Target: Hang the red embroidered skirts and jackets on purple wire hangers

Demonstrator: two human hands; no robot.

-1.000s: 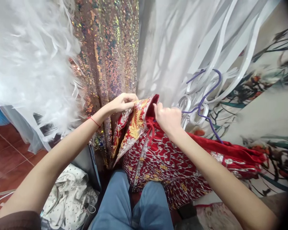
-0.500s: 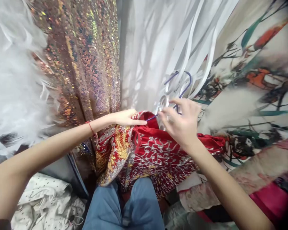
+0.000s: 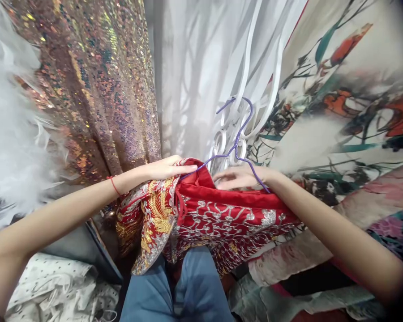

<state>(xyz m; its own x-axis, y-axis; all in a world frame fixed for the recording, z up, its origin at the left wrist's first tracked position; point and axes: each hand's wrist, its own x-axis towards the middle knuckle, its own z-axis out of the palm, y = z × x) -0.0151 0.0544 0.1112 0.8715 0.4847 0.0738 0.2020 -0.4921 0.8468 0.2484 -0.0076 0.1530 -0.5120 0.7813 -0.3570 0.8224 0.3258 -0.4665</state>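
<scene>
A red embroidered garment (image 3: 218,210) with silver and gold stitching lies across the wearer's lap. One arm of a purple wire hanger (image 3: 235,145) goes into its opening on the left. My left hand (image 3: 168,169) grips the garment's upper edge there, the thumb stretched along the hanger. On the other side, my right hand (image 3: 240,177) reaches behind the hanger at the opening, its fingers extended and partly hidden by the red edge. The hanger's hook rests against a white scrolled metal frame (image 3: 246,67), though I cannot tell whether it hangs from it.
A sequined cloth (image 3: 121,80) and white feathers (image 3: 13,112) hang on the left. Floral fabric (image 3: 322,107) hangs on the right. Dotted white cloth (image 3: 53,277) lies lower left, with more folded fabric (image 3: 272,295) at lower right.
My right hand has moved down from the hanger's neck to the garment's opening, leaving the hanger's middle in plain sight. My left hand keeps its grip. The view has shifted slightly.
</scene>
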